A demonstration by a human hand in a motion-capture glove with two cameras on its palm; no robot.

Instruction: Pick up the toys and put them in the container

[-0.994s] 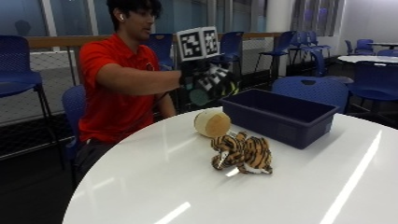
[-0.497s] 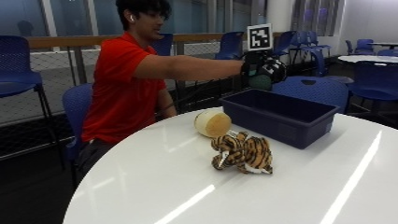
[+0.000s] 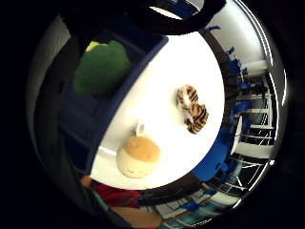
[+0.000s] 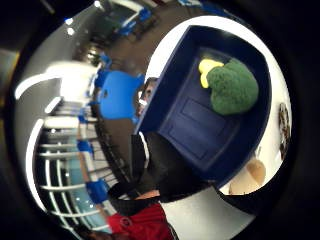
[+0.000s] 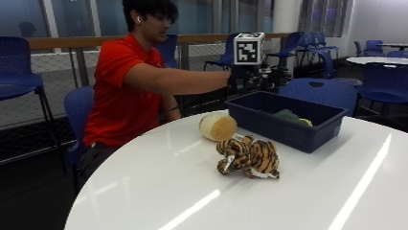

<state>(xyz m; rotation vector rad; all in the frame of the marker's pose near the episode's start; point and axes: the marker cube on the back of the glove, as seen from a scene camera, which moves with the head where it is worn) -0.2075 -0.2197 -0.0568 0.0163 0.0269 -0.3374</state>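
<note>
Hovering above the blue container [image 5: 290,125], the gloved right hand [image 5: 258,79] holds nothing; finger spread cannot be told. Green toy [image 4: 232,88] lies inside below it. Tiger toy [image 5: 250,157] and round plush [image 5: 218,126] sit on the counter [image 5: 191,201], nearer the person.

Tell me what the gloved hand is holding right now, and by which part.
Nothing. The gloved right hand hangs over the blue container, and the green toy already lies inside it. The tiger toy and round toy sit on the table.

No readable text, labels, brands, numbers or signs on anything in view.
</note>
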